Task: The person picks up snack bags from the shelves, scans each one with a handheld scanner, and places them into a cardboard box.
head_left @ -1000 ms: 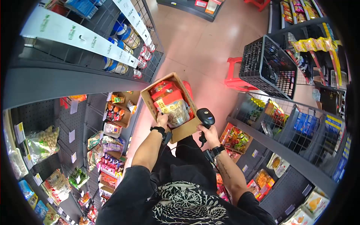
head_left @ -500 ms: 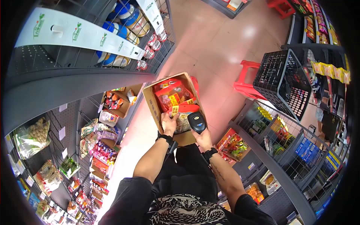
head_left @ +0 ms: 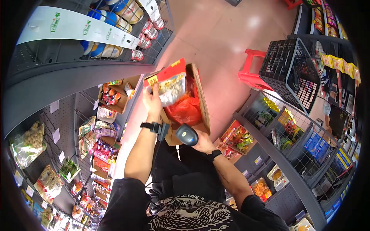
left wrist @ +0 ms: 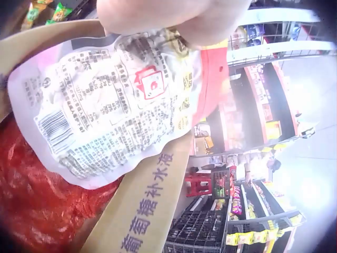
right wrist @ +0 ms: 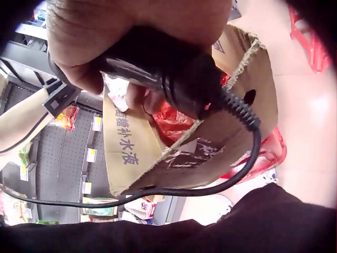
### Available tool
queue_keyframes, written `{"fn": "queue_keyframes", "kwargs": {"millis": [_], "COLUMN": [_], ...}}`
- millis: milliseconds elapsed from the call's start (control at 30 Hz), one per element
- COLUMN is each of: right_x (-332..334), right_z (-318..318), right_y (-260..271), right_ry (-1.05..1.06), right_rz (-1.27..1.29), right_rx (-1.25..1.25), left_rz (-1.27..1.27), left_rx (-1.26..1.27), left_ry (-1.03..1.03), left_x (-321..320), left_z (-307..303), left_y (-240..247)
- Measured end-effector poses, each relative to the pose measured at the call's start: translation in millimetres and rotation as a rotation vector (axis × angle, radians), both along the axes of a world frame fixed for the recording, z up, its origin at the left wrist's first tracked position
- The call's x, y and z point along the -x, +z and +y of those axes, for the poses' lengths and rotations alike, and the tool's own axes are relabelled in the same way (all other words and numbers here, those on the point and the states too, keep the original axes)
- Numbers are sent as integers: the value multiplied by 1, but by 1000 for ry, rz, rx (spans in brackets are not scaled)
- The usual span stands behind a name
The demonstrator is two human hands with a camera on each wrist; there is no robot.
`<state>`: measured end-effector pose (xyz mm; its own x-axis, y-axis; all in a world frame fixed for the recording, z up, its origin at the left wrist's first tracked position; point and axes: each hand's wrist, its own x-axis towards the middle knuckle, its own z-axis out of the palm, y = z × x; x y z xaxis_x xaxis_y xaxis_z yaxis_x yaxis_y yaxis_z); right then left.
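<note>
Shop aisle with stocked grey shelves (head_left: pixel 69 82) on both sides.
Left hand (head_left: pixel 152 103) grips a red-topped clear plastic snack packet (head_left: pixel 169 82), held above the brown cardboard box (head_left: pixel 203 104) at frame centre; right hand (head_left: pixel 203 144) clasps a black handheld barcode scanner (head_left: pixel 187 135) just below the box.

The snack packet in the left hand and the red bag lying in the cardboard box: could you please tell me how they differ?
The red-topped plastic snack packet is held up over the brown cardboard box, gripped by the left hand; the crinkled red plastic bag lies inside, untouched. The packet shows a clear window with pale contents; the bag looks solid red. Both are shiny plastic.
</note>
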<state>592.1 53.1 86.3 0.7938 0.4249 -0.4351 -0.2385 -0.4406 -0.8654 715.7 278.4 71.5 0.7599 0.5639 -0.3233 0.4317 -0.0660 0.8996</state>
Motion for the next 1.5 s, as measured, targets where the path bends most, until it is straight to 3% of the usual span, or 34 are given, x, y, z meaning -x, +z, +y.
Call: {"fn": "queue_keyframes", "kwargs": {"millis": [33,100,200,333,433,633,700,867,933,1067,1133,1200,1267,1333,1400,1500], "right_x": [-2,-12,-39,-81,-92,-80,-84,-71,-61,-30,-21,-13,-5,-5,-11,-11], "right_z": [3,9,13,16,23,35,41,30,26,11,3,-4,-11,-18,-18,-18], "right_y": [-2,-14,-31,-46,-74,-122,-96,-38,-3,19,23,26,13,9,21,22], "right_ry": [63,181,362,397,453,519,532,593,512,545,546,398,329,289,192,240], "right_rz": [1,-14,140,111,-201,-28,66,130,93,-150,-139,-211,-216,-167,-159,-165], "right_rx": [-15,-89,-192,-65,230,310,422,266,164,99,92,8,8,43,32,59], "left_rz": [8,-270,-150,-163,-192,-163,-88,-137,-122,-172,-19,125,261,178,112,233], "left_rx": [4,282,314,325,362,317,236,357,380,573,798,779,180,-134,-301,-325], "left_ry": [-4,65,90,80,90,78,53,60,51,35,120,36,-430,-555,-694,-823], "left_x": [-2,-3,8,16,18,17,19,22,27,36,41,52,68,70,73,77], "left_z": [0,0,1,6,12,16,16,12,11,1,-4,2,2,-3,-2,-1], "left_y": [-11,-37,-51,-45,-34,-29,-34,-30,-28,-22,-16,-17,-11,17,38,55]}}
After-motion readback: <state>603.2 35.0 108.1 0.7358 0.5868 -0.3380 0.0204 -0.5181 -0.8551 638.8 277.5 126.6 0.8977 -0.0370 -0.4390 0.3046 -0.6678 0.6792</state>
